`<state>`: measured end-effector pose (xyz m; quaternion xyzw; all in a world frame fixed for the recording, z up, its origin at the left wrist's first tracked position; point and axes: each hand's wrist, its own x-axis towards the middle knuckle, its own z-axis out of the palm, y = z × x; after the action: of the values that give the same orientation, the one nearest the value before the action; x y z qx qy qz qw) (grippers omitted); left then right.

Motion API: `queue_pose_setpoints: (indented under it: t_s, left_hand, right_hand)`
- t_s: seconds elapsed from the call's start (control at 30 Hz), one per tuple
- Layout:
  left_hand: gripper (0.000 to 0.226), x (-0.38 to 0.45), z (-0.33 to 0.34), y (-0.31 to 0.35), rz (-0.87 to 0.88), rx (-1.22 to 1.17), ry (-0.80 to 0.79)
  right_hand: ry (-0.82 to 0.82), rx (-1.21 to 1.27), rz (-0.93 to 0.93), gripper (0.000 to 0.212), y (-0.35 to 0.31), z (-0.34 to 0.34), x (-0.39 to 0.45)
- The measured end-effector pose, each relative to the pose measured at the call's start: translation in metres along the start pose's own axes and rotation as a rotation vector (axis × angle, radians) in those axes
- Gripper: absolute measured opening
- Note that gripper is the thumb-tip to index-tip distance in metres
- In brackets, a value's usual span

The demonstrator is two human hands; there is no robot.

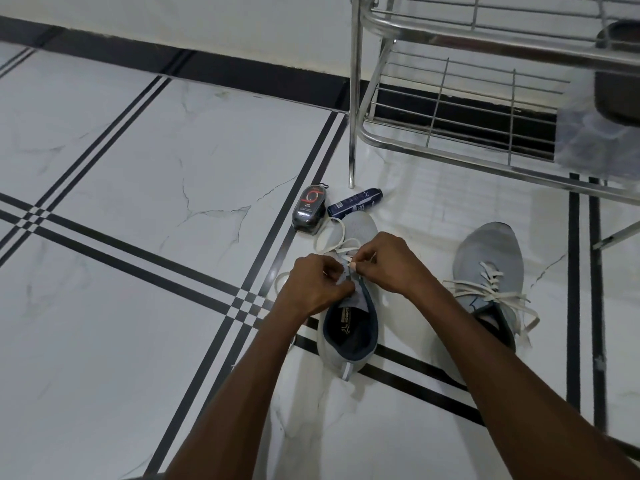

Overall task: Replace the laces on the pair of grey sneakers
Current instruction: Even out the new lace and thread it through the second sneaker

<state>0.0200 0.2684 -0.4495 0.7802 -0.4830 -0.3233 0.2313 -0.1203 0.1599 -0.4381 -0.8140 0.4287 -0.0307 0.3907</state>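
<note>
Both hands work on the near grey sneaker (348, 327) on the floor: the right hand (388, 263) pinches the white lace (332, 233), the left hand (317, 285) grips the tongue. This shoe looks half done. The other sneaker (491, 268), off to the right, is laced but untied.

Near grey sneaker (348, 327) seemingly part-laced; far sneaker (491, 271) fully laced white.
</note>
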Motion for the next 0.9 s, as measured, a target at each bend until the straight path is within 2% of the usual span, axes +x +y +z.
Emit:
queue_pose_setpoints:
  t_s: [0.17,0.43,0.57,0.67,0.73,0.83,0.9]
  left_hand:
    - [0.021,-0.005,0.009,0.004,-0.029,-0.105,0.152]
    - [0.022,-0.008,0.019,0.003,-0.079,-0.315,0.184]
    - [0.024,-0.008,0.023,-0.002,-0.167,-0.536,0.159]
    - [0.016,-0.006,0.03,-0.005,-0.146,-0.52,0.206]
    - [0.015,-0.004,0.038,-0.003,-0.172,-0.459,0.25]
    - [0.01,-0.002,0.044,-0.001,-0.172,-0.394,0.323]
    - [0.012,-0.002,0.046,-0.002,-0.173,-0.381,0.337]
  right_hand:
    - [0.021,-0.055,0.019,0.011,0.0,0.008,0.002]
    - [0.06,-0.024,0.046,0.016,0.004,0.018,0.002]
    - [0.088,0.11,0.141,0.011,0.01,0.022,-0.003]
    - [0.194,0.252,0.199,0.01,0.011,0.022,-0.007]
    - [0.258,0.311,0.225,0.02,0.008,0.017,-0.008]
    - [0.105,0.274,0.26,0.046,0.002,0.013,-0.009]
    - [0.025,0.198,0.299,0.049,0.0,0.013,-0.01]
